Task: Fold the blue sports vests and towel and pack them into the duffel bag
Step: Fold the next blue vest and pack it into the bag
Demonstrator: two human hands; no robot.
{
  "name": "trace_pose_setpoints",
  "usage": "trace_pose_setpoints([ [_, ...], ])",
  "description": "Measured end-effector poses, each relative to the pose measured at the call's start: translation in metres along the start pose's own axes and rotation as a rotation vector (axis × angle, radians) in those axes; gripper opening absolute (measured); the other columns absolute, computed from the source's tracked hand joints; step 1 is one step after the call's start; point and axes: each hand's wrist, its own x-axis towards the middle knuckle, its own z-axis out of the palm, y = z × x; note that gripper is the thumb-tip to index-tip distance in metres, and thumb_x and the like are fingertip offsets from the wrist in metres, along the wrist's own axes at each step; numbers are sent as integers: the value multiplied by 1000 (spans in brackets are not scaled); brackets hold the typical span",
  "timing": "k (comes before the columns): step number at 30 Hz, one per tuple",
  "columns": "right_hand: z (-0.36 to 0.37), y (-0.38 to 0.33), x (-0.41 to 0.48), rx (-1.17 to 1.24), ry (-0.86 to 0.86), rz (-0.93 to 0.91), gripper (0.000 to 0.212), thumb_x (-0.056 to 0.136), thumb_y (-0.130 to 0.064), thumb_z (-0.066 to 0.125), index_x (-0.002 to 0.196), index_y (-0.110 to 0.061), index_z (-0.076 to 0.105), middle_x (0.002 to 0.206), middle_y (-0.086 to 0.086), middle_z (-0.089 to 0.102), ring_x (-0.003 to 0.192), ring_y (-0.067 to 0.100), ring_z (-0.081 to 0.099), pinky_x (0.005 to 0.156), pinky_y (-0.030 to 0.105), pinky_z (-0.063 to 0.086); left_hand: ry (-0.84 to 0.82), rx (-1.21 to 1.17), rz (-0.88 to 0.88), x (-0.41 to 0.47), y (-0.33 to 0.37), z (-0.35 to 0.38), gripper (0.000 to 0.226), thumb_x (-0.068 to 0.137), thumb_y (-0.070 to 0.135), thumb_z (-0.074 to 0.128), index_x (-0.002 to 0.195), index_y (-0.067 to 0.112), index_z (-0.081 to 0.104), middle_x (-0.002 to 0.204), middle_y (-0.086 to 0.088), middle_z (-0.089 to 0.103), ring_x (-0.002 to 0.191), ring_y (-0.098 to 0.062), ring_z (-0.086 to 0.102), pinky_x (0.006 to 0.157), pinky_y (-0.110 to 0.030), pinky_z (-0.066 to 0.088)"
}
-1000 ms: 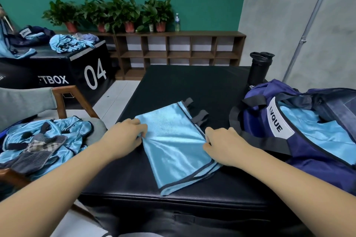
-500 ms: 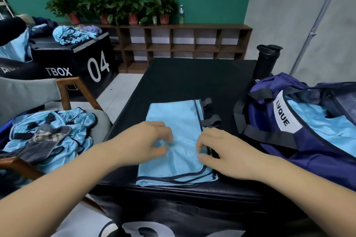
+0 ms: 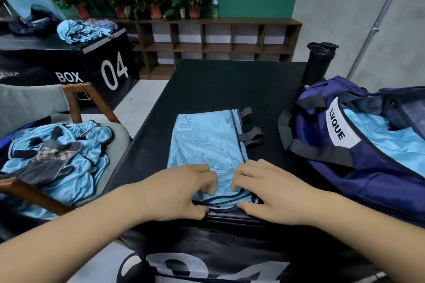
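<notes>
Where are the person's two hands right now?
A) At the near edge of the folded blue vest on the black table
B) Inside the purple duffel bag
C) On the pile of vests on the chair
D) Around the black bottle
A: the left hand and right hand both pinch the near edge of the folded blue vest lying on the black table, apart from the duffel bag.

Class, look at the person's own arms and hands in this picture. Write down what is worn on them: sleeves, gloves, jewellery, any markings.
Nothing is worn. The left hand and right hand are bare, with no gloves, rings, watch or bands in view. Both arms are also bare down to the picture's lower edge. No sleeve shows, and no markings are visible.
</notes>
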Motion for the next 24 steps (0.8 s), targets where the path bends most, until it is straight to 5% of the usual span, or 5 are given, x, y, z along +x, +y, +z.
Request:
trace_pose_setpoints([
  [7,-1,-6,6,-162,-25,4,17,94,-40,51,101,-24,53,100,-7,49,94,19,48,89,37,43,-28,224,-46,4,0,-6,22,84,44,63,94,35,46,96,13,48,80,-5,40,69,-35,44],
  [12,3,-5,13,-159,8,49,11,96,-32,50,93,-22,48,95,-4,46,89,21,45,89,38,43,26,84,-51,2,-7,-10,16,86,41,60,90,31,48,95,13,48,83,-6,46,74,-37,49],
  [15,-7,-6,13,-22,18,106,14,100,-30,49,92,-21,42,90,-5,47,87,17,41,89,31,37,69,-70,-76,-1,-12,-16,10,87,37,60,89,32,51,89,14,58,79,-8,54,72,-35,51],
  [19,-22,-9,11,323,-6,271,13,100,-31,53,92,-32,43,73,3,53,72,18,50,71,40,45,21,-347,-131,0,-14,-28,13,92,22,63,89,28,52,76,5,60,62,-8,46,62,-32,41],
  [24,-22,2,19,668,232,508,17,98,-30,67,103,-44,61,68,0,54,63,9,42,65,36,37,46,-591,-219,4,-24,-37,8,93,21,66,91,20,58,70,-4,60,63,-18,41,62,-37,35],
])
